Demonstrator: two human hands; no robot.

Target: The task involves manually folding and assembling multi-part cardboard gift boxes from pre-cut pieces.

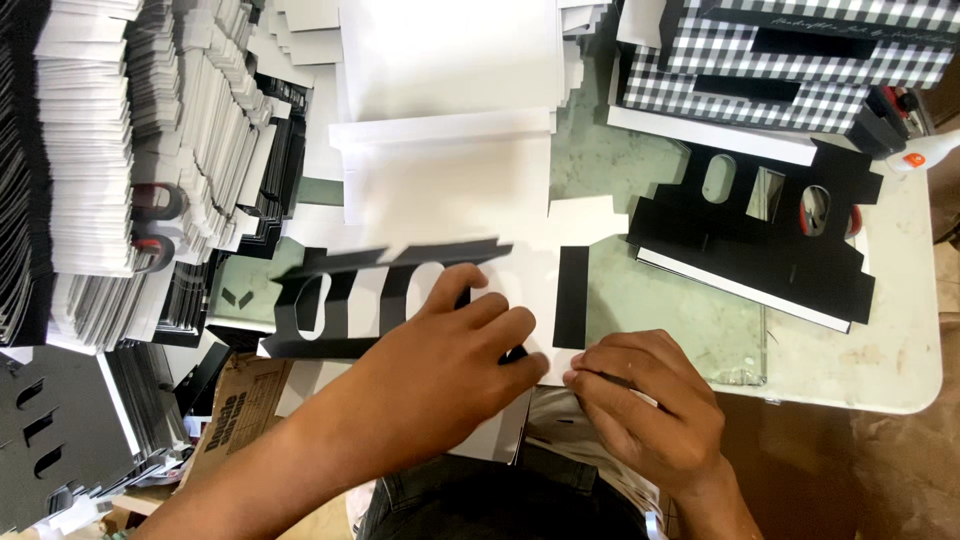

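Note:
My left hand [440, 365] lies flat on a black die-cut card piece [345, 295] with oval cut-outs, pressing it onto a white sheet [450, 190] on the table. My right hand [645, 400] is at the table's near edge, its fingers pinched on the front edge of a white and black card [571, 296]. The two hands nearly touch. The black piece looks blurred at its left end.
A stack of black die-cut pieces [770, 240] lies at the right. Black-and-white checked boxes [770, 60] stand at the back right. Tall piles of flat white and black cards [120, 150] fill the left. A glue bottle [925, 155] lies at the far right edge.

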